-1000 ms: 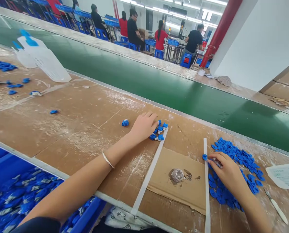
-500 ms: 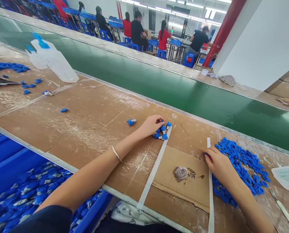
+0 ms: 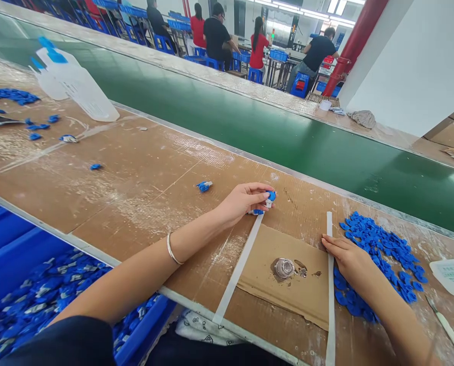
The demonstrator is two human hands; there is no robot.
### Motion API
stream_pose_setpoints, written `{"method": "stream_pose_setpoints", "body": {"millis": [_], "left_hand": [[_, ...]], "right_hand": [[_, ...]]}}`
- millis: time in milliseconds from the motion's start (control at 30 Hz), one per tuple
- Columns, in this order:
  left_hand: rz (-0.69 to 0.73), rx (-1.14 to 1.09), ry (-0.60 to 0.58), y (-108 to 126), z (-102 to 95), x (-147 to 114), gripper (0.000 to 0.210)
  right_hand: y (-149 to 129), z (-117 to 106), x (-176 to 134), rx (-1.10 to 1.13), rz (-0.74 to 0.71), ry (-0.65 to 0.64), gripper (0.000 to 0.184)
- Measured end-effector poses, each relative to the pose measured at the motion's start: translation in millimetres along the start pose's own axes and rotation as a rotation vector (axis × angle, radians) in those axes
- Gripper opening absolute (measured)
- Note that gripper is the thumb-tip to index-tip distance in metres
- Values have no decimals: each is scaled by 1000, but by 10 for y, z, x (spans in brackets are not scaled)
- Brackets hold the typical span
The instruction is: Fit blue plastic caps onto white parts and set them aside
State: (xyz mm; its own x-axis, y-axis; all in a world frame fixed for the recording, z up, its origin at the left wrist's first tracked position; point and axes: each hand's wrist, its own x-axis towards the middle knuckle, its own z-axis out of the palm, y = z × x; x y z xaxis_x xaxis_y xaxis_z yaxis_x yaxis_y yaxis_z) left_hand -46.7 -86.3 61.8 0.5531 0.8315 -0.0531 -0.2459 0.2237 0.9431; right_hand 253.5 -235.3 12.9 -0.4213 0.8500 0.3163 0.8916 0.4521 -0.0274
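Observation:
My left hand (image 3: 244, 201) is closed in a pinch on a small blue piece with a pale end (image 3: 270, 197), above the top of the left white tape strip (image 3: 239, 269). Partly hidden under that hand lie more blue-and-white pieces (image 3: 258, 212). My right hand (image 3: 344, 254) rests over the right tape strip (image 3: 330, 300), its fingers close together; whatever is between the fingertips is hidden. Beside it spreads a pile of flat blue pieces (image 3: 389, 254). Between the strips, a small round cup (image 3: 284, 268) sits on a cardboard sheet (image 3: 261, 284), with dark wet stains around it.
A green conveyor belt (image 3: 227, 119) runs behind the worktable. White bottles with blue caps (image 3: 85, 94) lie at the left. A blue bin (image 3: 137, 333) of pieces is below the table edge. A knife (image 3: 446, 325) lies at the right. Several people sit in the background.
My left hand has shifted slightly right and now holds up a blue-and-white piece. The blue bit seen at my right fingertips is out of sight. The camera view has shifted slightly.

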Motion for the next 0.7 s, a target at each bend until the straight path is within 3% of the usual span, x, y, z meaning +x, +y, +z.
{"method": "stream_pose_setpoints", "body": {"millis": [100, 267, 367, 500, 700], "left_hand": [[-20, -41, -66, 28, 13, -29, 28], [27, -61, -91, 12, 22, -44, 29], [26, -64, -107, -51, 56, -44, 35], [4, -70, -148, -142, 127, -59, 39], [28, -60, -167, -182, 184, -90, 43]], "right_hand": [[-22, -32, -26, -36, -42, -37, 54], [-113, -131, 8, -147, -33, -82, 46], [-300, -224, 102, 34, -35, 8, 34], [-683, -274, 220, 313, -111, 65, 43], [-968, -227, 286, 290, -162, 65, 45]]}}
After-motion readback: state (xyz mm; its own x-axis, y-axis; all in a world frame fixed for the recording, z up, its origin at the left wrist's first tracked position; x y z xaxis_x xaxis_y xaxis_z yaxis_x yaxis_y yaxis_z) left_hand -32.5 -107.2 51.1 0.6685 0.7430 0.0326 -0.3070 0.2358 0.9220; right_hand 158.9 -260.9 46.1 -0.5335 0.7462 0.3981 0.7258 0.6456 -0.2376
